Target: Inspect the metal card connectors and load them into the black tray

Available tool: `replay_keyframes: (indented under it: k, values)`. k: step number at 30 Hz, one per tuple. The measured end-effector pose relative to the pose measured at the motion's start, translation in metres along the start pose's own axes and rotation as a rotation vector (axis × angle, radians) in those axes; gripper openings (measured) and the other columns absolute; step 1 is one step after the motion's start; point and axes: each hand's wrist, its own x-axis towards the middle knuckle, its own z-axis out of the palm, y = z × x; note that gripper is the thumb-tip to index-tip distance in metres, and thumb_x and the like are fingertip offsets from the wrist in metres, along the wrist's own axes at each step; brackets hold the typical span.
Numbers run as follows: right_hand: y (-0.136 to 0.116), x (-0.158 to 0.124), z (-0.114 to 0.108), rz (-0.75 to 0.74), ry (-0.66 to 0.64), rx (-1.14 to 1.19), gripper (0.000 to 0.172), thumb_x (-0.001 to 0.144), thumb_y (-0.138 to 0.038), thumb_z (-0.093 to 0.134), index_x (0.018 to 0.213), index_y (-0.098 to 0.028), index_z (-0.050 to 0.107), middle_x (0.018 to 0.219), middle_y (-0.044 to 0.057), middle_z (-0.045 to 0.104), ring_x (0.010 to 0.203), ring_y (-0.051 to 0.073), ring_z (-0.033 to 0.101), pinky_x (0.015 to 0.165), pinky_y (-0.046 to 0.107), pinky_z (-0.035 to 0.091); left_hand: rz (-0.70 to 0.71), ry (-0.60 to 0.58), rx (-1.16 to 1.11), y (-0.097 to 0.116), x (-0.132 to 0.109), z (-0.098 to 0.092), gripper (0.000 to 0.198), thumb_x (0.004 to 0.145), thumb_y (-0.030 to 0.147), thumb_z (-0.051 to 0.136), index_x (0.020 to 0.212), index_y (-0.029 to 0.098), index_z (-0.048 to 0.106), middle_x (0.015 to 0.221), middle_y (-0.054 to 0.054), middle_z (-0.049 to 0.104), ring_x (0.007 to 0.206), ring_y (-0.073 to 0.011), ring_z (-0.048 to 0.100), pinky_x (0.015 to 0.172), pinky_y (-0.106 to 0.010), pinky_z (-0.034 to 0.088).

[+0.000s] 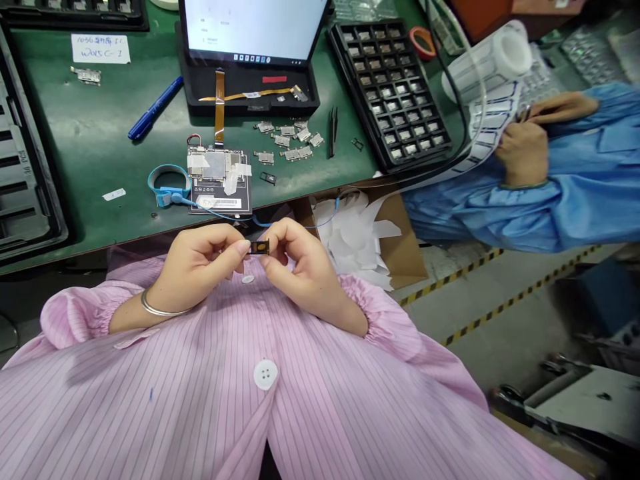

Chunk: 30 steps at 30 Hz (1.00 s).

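Close to my body, below the table edge, a small black SIM card tray with a gold-coloured patch is pinched between both hands. My left hand grips its left end by thumb and fingertips. My right hand pinches the right end. Just beyond lies a circuit board with a battery, white tape strips on it and a flat orange ribbon cable running up to a lit screen. Another black SIM tray rests on the green table, near several small silver connector boards.
A blue wrist strap with its cord lies at the table's front edge. Also around are a blue marker, black tweezers, a parts tray and a box of paper scraps. At right, a co-worker's hands handle a label strip.
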Motion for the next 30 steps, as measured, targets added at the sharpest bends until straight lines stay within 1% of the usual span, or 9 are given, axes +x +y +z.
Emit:
replay_keyframes:
  k: [6, 10, 12, 15, 19, 22, 24, 27, 30]
  values:
    - [0.006, -0.007, 0.001, -0.159, 0.069, -0.134, 0.021, 0.083, -0.015, 0.062, 0.101, -0.022, 0.055, 0.082, -0.001, 0.057, 0.071, 0.013, 0.055, 0.058, 0.028, 0.041, -0.183, -0.059, -0.308, -0.005, -0.004, -0.002, 0.024, 0.089, 0.032, 0.066, 0.071, 0.016, 0.063, 0.055, 0.001, 0.062, 0.038, -0.0067, 0.048, 0.034, -0.015, 0.037]
    - [0.014, -0.003, -0.001, -0.456, 0.242, -0.404, 0.033, 0.079, -0.01, 0.068, 0.104, -0.03, 0.059, 0.092, 0.001, 0.064, 0.082, 0.019, 0.061, 0.068, 0.035, 0.046, -0.307, -0.083, -0.419, -0.004, -0.004, -0.006, 0.025, 0.088, 0.03, 0.065, 0.068, 0.016, 0.062, 0.053, 0.001, 0.061, 0.037, -0.0069, 0.048, 0.031, -0.013, 0.033]
    - [0.018, 0.0, -0.003, -0.555, 0.224, -0.475, 0.03, 0.079, -0.009, 0.068, 0.096, -0.033, 0.063, 0.09, 0.0, 0.066, 0.083, 0.02, 0.063, 0.074, 0.037, 0.048, -0.375, -0.089, -0.444, -0.003, -0.003, -0.008, 0.025, 0.086, 0.03, 0.065, 0.066, 0.016, 0.06, 0.051, 0.001, 0.06, 0.036, -0.0076, 0.048, 0.029, -0.014, 0.03]
    - [0.022, 0.006, -0.003, -0.554, 0.123, -0.497, 0.022, 0.08, -0.012, 0.068, 0.085, -0.033, 0.065, 0.082, -0.001, 0.067, 0.08, 0.02, 0.064, 0.075, 0.038, 0.048, -0.436, -0.135, -0.421, -0.003, -0.002, -0.011, 0.027, 0.086, 0.034, 0.062, 0.065, 0.017, 0.058, 0.05, 0.001, 0.058, 0.035, -0.0089, 0.046, 0.029, -0.016, 0.028]
    - [0.02, 0.02, 0.004, -0.393, 0.077, -0.346, 0.008, 0.086, -0.02, 0.064, 0.082, -0.026, 0.061, 0.077, 0.0, 0.067, 0.072, 0.018, 0.062, 0.067, 0.035, 0.048, -0.124, -0.059, -0.013, -0.008, 0.0, -0.02, 0.033, 0.097, 0.04, 0.049, 0.078, 0.016, 0.063, 0.066, -0.002, 0.063, 0.052, -0.0102, 0.053, 0.047, -0.021, 0.043]
    - [0.016, 0.031, 0.01, -0.063, -0.033, -0.041, 0.009, 0.088, -0.025, 0.066, 0.081, -0.021, 0.06, 0.074, -0.001, 0.062, 0.066, 0.014, 0.057, 0.06, 0.028, 0.045, 0.157, 0.0, 0.343, -0.01, 0.002, -0.029, 0.026, 0.098, 0.036, 0.048, 0.092, 0.017, 0.064, 0.08, -0.003, 0.066, 0.067, -0.0118, 0.057, 0.061, -0.024, 0.044]
    - [0.014, 0.039, 0.014, 0.144, -0.126, 0.13, 0.014, 0.086, -0.029, 0.069, 0.08, -0.019, 0.06, 0.073, -0.001, 0.06, 0.065, 0.012, 0.055, 0.06, 0.026, 0.045, 0.242, -0.006, 0.439, -0.011, 0.004, -0.035, 0.023, 0.098, 0.03, 0.047, 0.087, 0.017, 0.062, 0.075, -0.001, 0.064, 0.063, -0.0113, 0.055, 0.059, -0.024, 0.041]
    - [0.015, 0.05, 0.015, 0.308, -0.227, 0.317, 0.019, 0.085, -0.031, 0.073, 0.082, -0.018, 0.06, 0.073, -0.001, 0.061, 0.067, 0.011, 0.057, 0.063, 0.025, 0.047, 0.225, 0.04, 0.475, -0.01, 0.008, -0.042, 0.028, 0.095, 0.022, 0.048, 0.069, 0.017, 0.057, 0.059, 0.002, 0.057, 0.052, -0.0093, 0.047, 0.052, -0.024, 0.036]
    - [0.016, 0.062, 0.012, 0.327, -0.298, 0.401, 0.017, 0.092, -0.034, 0.064, 0.093, -0.017, 0.062, 0.076, 0.0, 0.064, 0.067, 0.011, 0.057, 0.06, 0.023, 0.045, 0.049, 0.107, 0.299, -0.01, 0.015, -0.046, 0.034, 0.097, 0.025, 0.048, 0.064, 0.017, 0.055, 0.054, 0.003, 0.056, 0.047, -0.0087, 0.048, 0.049, -0.023, 0.036]
